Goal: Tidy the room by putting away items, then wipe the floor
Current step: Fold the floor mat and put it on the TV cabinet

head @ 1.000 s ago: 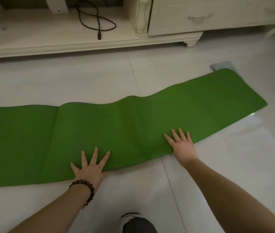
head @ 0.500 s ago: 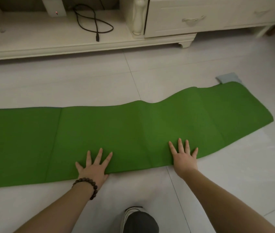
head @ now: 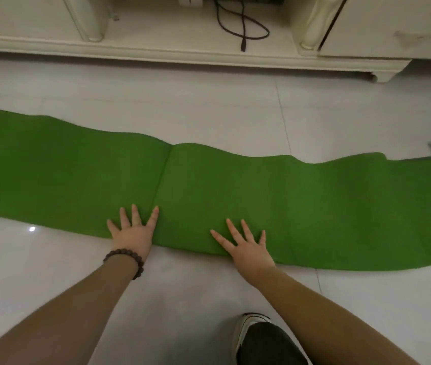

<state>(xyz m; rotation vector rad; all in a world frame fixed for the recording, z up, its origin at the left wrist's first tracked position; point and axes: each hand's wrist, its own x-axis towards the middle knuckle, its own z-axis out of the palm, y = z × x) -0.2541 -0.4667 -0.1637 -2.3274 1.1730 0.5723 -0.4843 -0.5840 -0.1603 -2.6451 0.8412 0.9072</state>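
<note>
Head view: the long green foam mat [head: 235, 196] lies flat on the pale tiled floor [head: 209, 114], its long axis running left to right across the person's front, both ends passing out of frame. It lies directly ahead of the hands, just past the person's shoe [head: 251, 327]. The left hand [head: 134, 230], with a dark beaded bracelet [head: 126, 260] at the wrist, and the right hand [head: 247, 247] both rest flat with fingers spread on the mat's near long edge, grasping nothing. The left hand sits just left of a crease [head: 163, 177] across the mat; neither is clearly the nearer. Any fold or roll must therefore run along that left-right axis.

Compared with a second ago, the view has swung left: the mat's right end is now out of sight, the hands sit closer together, and the cream cabinet [head: 235, 48] with its black cable [head: 243, 25] fills more of the top.
</note>
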